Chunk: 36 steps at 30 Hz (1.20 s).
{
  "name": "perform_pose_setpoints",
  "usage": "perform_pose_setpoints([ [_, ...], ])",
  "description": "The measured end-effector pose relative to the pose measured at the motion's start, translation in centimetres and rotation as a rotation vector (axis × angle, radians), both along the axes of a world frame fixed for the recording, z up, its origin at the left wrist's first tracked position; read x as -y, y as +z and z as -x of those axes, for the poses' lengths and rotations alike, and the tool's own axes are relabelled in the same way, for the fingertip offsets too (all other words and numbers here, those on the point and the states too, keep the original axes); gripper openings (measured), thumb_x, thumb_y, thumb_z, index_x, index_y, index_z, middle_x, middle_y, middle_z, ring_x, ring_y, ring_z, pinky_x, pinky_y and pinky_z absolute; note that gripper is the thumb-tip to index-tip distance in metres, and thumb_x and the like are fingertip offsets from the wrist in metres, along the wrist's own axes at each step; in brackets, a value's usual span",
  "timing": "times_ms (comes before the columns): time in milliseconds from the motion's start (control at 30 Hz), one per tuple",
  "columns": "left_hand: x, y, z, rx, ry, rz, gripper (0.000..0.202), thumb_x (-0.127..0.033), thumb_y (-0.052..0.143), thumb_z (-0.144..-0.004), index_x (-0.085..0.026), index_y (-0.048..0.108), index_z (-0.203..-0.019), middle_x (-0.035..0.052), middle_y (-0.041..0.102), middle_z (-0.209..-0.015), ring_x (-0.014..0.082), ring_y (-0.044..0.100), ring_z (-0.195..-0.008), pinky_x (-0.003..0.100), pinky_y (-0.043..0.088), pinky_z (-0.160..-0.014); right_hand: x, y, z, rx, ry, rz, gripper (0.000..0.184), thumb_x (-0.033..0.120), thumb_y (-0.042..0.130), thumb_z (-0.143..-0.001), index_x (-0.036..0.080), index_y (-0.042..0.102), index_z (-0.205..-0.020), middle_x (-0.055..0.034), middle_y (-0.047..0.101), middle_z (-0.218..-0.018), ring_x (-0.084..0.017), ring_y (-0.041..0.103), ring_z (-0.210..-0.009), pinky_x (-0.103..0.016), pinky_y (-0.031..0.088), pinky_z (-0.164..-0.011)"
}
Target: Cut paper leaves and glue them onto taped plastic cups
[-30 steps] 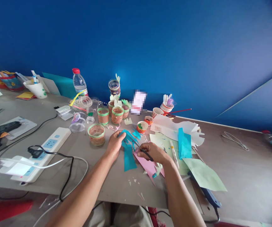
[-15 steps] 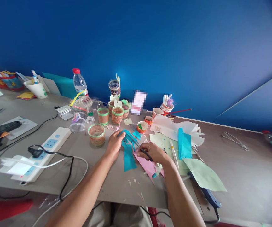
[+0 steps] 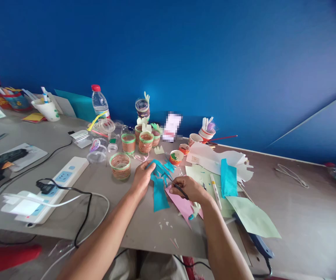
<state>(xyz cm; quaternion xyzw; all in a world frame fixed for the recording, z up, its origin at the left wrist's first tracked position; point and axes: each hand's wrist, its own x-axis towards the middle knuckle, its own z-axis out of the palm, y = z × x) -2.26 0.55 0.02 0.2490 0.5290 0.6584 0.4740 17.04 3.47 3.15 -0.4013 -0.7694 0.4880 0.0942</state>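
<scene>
My left hand (image 3: 142,175) pinches a piece of blue paper (image 3: 157,166) between thumb and fingers. My right hand (image 3: 187,187) grips a pair of black-handled scissors (image 3: 180,191), whose blades point up and left at that paper. Below them a larger blue paper sheet (image 3: 160,196) lies on the table. Pink paper (image 3: 182,204) rests under my right hand, and small paper scraps (image 3: 165,224) are scattered nearer me. Just left of my left hand stands a wrapped cup (image 3: 120,166) with a green rim.
A white power strip (image 3: 65,177) with cables lies left, beside a black glue gun (image 3: 2,163). Several decorated cups (image 3: 146,142) and a water bottle (image 3: 99,102) stand at the back. On the right are a white marker (image 3: 215,190), green paper (image 3: 254,216) and white paper (image 3: 214,157).
The whole view has shifted very slightly to the right. Both hands, the scissors and the blue paper keep nearly the same positions.
</scene>
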Motion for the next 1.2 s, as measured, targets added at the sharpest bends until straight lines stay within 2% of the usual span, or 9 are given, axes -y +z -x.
perform_pose_setpoints([
  [200,0.0,-0.5,0.1,-0.012,-0.028,-0.021,0.031,-0.043,0.075,-0.064,-0.018,0.07,-0.081,-0.0001,0.068,-0.072,0.0151,0.059,-0.064,0.026,0.046,-0.063,0.0,-0.1,0.1,-0.007,-0.007,0.04,0.026,0.043,0.068,-0.074,0.017,0.063,-0.072,0.0046,0.049,-0.046,-0.009,0.041,-0.043,-0.022,0.029,-0.043],
  [400,0.0,-0.4,-0.1,0.093,-0.032,-0.028,0.034,-0.041,0.078,-0.06,-0.017,0.07,-0.083,0.001,0.071,-0.075,0.016,0.062,-0.067,0.028,0.049,-0.067,0.0,0.0,0.1,-0.009,-0.017,0.03,0.024,0.041,0.068,-0.075,0.018,0.064,-0.072,0.0042,0.05,-0.048,-0.009,0.042,-0.044,-0.022,0.031,-0.044],
  [733,0.3,0.3,-0.6,-0.009,-0.029,-0.013,0.037,-0.044,0.078,-0.059,-0.017,0.07,-0.083,0.0015,0.07,-0.076,0.0174,0.062,-0.068,0.028,0.049,-0.066,0.4,-0.2,0.8,-0.03,-0.041,0.011,0.022,0.038,0.065,-0.076,0.017,0.062,-0.07,0.0036,0.051,-0.049,-0.009,0.041,-0.044,-0.022,0.031,-0.044],
  [933,0.2,-0.1,-1.0,-0.09,0.024,-0.016,0.034,-0.036,0.077,-0.058,-0.019,0.068,-0.086,0.0036,0.07,-0.09,0.0189,0.063,-0.083,0.028,0.047,-0.073,0.6,-0.5,1.4,-0.05,-0.085,-0.029,0.021,0.037,0.064,-0.076,0.018,0.06,-0.069,0.004,0.052,-0.049,-0.008,0.041,-0.044,-0.022,0.03,-0.044],
  [1200,0.2,-0.3,-1.3,0.006,-0.025,-0.06,0.037,-0.035,0.078,-0.059,-0.018,0.062,-0.089,-0.0004,0.066,-0.075,0.0132,0.059,-0.066,0.024,0.045,-0.061,1.0,-1.0,2.4,-0.123,-0.14,0.015,0.03,0.041,0.068,-0.072,0.02,0.049,-0.062,0.0053,0.049,-0.046,-0.008,0.039,-0.044,-0.022,0.03,-0.045],
])
